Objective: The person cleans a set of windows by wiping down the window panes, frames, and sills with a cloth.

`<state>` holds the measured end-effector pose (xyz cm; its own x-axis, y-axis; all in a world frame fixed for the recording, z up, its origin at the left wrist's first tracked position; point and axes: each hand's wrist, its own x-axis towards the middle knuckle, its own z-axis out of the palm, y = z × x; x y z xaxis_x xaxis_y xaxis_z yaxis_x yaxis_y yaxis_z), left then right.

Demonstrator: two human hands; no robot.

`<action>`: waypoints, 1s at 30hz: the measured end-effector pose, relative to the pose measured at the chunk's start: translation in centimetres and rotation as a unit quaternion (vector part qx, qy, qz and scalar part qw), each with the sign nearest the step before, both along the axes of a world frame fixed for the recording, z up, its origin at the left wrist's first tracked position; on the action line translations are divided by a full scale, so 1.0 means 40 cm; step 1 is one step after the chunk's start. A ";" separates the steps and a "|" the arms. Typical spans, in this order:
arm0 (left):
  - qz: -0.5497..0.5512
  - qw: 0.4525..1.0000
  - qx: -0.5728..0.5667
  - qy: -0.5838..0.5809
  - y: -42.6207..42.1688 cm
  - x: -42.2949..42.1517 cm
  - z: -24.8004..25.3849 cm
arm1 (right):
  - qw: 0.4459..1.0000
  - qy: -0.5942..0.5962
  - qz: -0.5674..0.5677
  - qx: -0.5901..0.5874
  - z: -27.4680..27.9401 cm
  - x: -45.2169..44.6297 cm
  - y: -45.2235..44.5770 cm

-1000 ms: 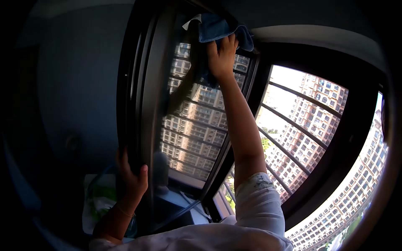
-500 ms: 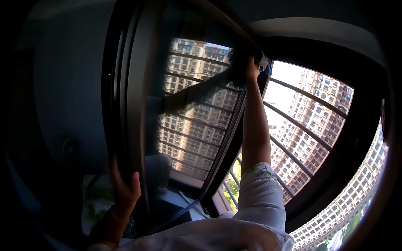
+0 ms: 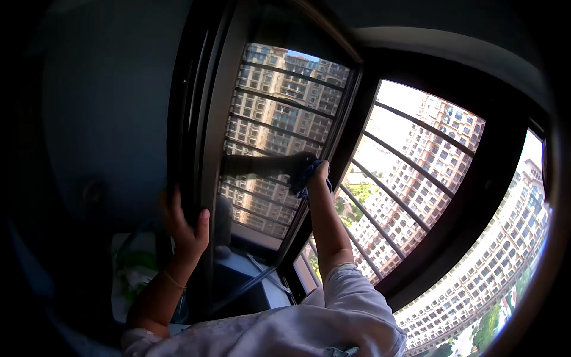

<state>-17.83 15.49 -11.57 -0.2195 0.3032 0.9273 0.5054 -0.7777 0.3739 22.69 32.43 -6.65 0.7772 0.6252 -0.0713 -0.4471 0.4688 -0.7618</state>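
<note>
Blue cloth (image 3: 310,178) we hold bunched in right hand (image 3: 322,172), at far edge of sash (image 3: 279,119); left hand (image 3: 189,235) clasps its near edge. Step seems wiping; next stroke calls for steady sash.

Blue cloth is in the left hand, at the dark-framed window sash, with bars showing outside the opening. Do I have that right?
Not quite: the head view shows the blue cloth in the right hand, not the left hand. It is at the dark-framed window sash, and bars do show outside the opening.
</note>
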 end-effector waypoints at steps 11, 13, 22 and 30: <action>0.020 1.000 0.004 -0.003 0.010 0.004 -0.003 | 0.646 -0.687 -0.219 0.252 0.507 -0.545 -0.301; 0.013 1.000 0.005 -0.001 0.007 0.005 -0.003 | 0.570 -0.755 -0.164 0.280 0.317 -0.605 -0.351; 0.012 1.000 0.014 -0.013 0.022 0.006 -0.007 | 0.714 -0.628 -0.281 0.128 0.464 -0.251 -0.141; 0.019 1.000 -0.003 0.000 0.012 -0.002 -0.009 | 0.885 -0.433 -0.172 -0.009 0.155 -0.197 -0.092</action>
